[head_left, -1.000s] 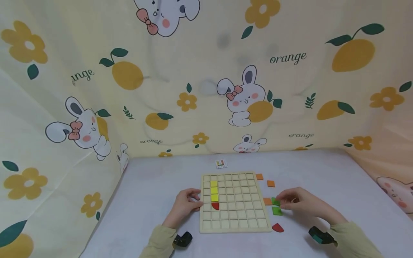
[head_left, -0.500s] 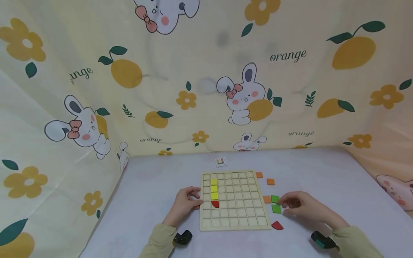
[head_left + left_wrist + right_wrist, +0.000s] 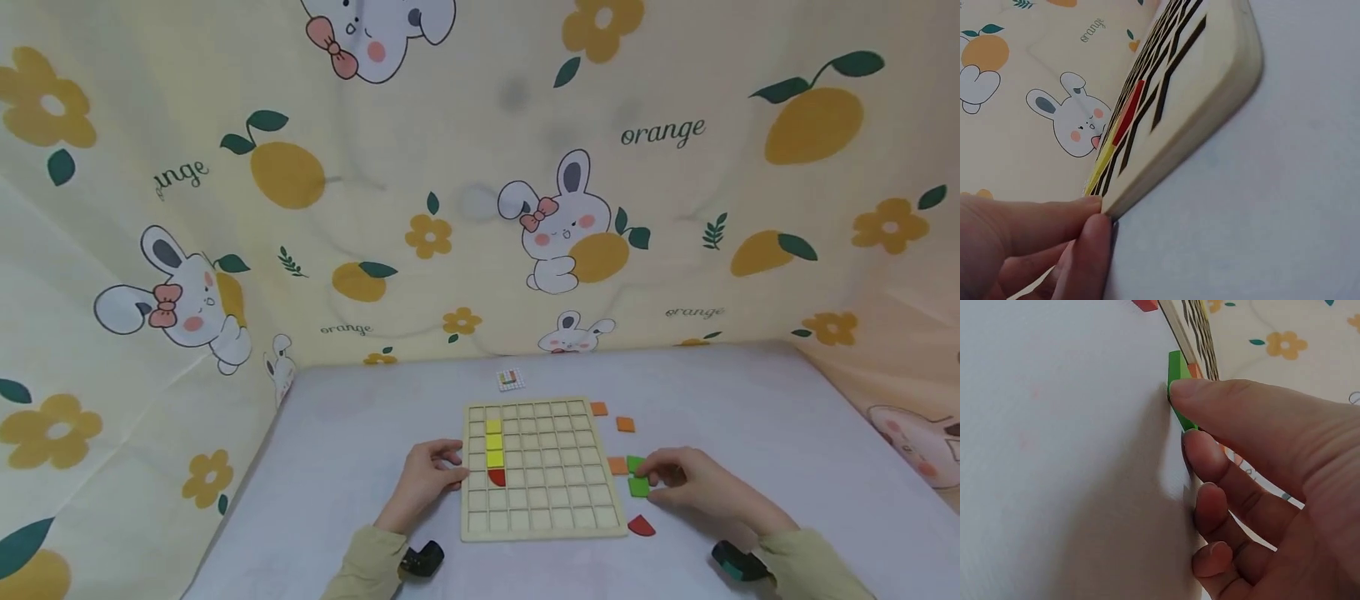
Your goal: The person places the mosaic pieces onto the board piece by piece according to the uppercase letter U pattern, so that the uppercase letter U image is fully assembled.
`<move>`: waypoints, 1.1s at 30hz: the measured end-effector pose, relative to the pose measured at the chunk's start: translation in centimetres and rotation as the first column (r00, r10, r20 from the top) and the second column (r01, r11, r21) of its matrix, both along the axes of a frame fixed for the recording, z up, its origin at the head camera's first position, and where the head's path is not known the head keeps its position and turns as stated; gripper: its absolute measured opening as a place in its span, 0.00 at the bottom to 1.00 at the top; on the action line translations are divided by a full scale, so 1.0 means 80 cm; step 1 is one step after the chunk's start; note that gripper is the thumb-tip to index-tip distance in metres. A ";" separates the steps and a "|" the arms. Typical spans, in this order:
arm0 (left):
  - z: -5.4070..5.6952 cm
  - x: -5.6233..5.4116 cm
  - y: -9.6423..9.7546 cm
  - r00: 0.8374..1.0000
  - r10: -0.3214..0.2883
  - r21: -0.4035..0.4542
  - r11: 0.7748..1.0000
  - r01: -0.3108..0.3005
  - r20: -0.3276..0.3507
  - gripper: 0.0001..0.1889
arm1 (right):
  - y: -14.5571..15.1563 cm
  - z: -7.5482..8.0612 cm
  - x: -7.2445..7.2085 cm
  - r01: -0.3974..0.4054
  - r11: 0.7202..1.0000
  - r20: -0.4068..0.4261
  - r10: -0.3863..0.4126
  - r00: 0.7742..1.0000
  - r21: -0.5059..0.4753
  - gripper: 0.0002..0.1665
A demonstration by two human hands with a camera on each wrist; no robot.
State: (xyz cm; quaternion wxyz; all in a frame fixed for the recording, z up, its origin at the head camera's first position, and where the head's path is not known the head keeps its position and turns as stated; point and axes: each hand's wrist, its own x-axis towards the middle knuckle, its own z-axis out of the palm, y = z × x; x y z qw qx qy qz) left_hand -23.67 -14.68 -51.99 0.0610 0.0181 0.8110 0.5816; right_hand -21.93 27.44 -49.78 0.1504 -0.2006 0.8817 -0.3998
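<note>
My left hand (image 3: 427,475) holds the left edge of a pale wooden grid board (image 3: 547,535), thumb on its rim and a finger against its side, as the left wrist view shows. In one column of the board sit several yellow square tiles (image 3: 494,442), with a red quarter-round tile (image 3: 497,477) just below them. Right of the board, my right hand (image 3: 693,479) pinches the nearer green square tile (image 3: 638,487) between thumb and index finger. That tile (image 3: 1175,365) is low at the table surface. Another green tile (image 3: 633,463) lies behind it, partly covered by the fingers.
Orange square tiles (image 3: 626,425) lie along the board's right side, one of them beside the green tiles. A loose red quarter-round tile (image 3: 641,526) is near the board's front right corner. Behind the board lies a small pattern card (image 3: 510,380). A printed cloth (image 3: 450,275) hangs behind the table.
My right hand drew back slightly from the green tiles, then came left again, its thumb now touching the nearer one. The left hand stays at the board's edge. The head view shifted slightly.
</note>
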 end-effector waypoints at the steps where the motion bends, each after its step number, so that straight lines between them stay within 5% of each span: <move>1: 0.000 0.000 0.000 1.000 0.002 0.000 1.000 -0.002 -0.003 0.24 | -0.001 0.001 0.001 0.004 1.000 -0.002 -0.004 1.000 0.001 0.17; 18: 0.000 -0.010 0.003 0.999 -0.051 -0.015 0.999 0.051 0.017 0.25 | 0.005 -0.008 0.001 0.031 0.999 -0.003 -0.031 1.000 0.010 0.18; 25: 0.001 -0.011 0.001 0.998 -0.043 0.047 0.998 0.041 0.044 0.25 | 0.012 -0.005 -0.003 0.040 0.999 0.023 -0.039 0.999 -0.037 0.20; 33: -0.001 -0.009 0.000 0.999 -0.035 0.053 0.998 0.032 0.039 0.25 | -0.002 0.010 -0.010 -0.014 0.997 -0.050 0.010 0.999 -0.072 0.16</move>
